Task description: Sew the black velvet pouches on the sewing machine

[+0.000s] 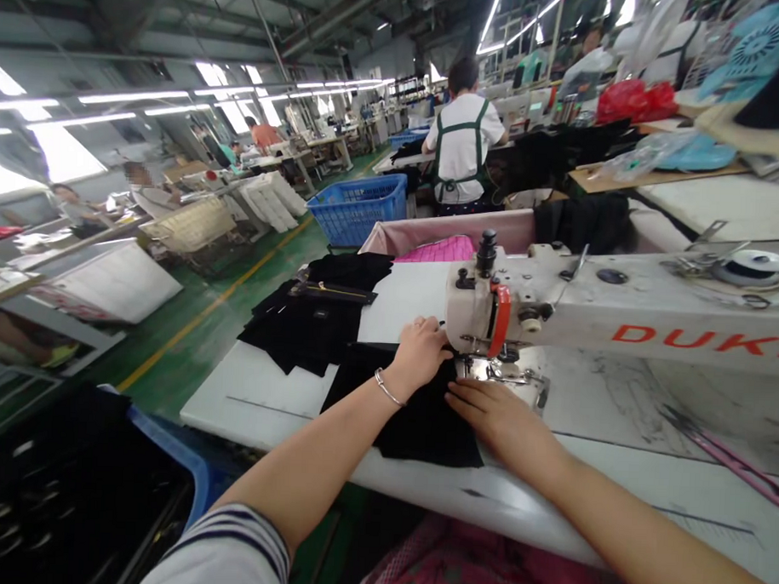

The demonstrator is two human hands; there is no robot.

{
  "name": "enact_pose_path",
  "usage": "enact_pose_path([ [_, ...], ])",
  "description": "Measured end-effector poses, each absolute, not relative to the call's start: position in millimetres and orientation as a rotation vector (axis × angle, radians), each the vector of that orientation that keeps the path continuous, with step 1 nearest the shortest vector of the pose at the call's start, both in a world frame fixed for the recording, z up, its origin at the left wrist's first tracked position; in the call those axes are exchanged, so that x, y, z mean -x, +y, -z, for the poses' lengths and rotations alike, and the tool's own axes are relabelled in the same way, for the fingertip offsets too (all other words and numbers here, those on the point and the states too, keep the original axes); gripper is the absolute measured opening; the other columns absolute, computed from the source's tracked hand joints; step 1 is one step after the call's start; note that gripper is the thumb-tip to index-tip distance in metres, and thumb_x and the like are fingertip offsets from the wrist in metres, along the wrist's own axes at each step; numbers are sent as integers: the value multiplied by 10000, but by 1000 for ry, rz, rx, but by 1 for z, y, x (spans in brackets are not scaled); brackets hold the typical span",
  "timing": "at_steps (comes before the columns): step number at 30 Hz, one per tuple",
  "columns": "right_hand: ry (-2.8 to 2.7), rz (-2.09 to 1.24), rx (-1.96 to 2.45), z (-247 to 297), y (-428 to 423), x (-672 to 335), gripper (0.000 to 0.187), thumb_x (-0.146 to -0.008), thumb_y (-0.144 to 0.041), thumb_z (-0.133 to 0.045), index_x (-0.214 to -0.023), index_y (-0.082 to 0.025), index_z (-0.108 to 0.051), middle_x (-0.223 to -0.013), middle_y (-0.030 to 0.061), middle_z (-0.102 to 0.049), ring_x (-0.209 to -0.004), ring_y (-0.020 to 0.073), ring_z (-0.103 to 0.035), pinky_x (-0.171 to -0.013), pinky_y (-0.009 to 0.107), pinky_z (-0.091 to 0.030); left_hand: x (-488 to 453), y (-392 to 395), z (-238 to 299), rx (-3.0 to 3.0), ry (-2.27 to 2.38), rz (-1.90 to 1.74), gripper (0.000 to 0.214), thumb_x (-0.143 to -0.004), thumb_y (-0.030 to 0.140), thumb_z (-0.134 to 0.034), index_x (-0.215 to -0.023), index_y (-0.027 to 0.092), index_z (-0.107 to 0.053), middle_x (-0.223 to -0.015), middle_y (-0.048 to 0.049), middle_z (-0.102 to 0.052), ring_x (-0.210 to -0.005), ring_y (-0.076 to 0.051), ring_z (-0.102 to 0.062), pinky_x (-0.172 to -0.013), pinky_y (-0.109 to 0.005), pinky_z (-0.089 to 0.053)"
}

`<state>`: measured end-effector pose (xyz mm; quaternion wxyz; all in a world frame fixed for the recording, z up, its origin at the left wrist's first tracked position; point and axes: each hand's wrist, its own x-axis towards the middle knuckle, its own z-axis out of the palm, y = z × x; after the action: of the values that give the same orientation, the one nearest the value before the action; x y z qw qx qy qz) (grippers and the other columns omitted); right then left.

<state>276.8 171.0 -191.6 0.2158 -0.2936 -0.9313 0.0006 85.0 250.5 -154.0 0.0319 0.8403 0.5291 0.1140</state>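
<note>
A black fabric piece [416,425] lies flat on the pale sewing table, its far edge by the presser foot of a white sewing machine [478,308]. My left hand [422,348], a bracelet at its wrist, is just left of the needle area. Its fingers are curled at the fabric's upper edge, the tips partly hidden. My right hand [491,410] rests in front of the metal needle plate [508,373]. Its fingers are stretched out flat, pressing the fabric's right side. The needle itself cannot be made out.
Black pieces [305,323], one with a zipper [335,292], are piled on the table's left. Pink-handled thread snips [729,457] lie right. A blue crate [198,468] of dark cloth stands lower left. Beyond the machine are a blue basket [360,207] and a seated co-worker [462,141].
</note>
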Motion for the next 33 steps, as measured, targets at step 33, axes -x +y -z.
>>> enact_pose_path([
  [33,-2503,-78,924,182,155,-287,342,-879,-103,-503,-1198,-126,-623,-1203,105,-654,-1142,231,-576,-1005,424,-463,-91,203,178,-2722,1134,-664,241,-932,107,-521,-1149,132,-623,-1178,-74,-670,-1120,-179,-605,-1035,-351,-488],
])
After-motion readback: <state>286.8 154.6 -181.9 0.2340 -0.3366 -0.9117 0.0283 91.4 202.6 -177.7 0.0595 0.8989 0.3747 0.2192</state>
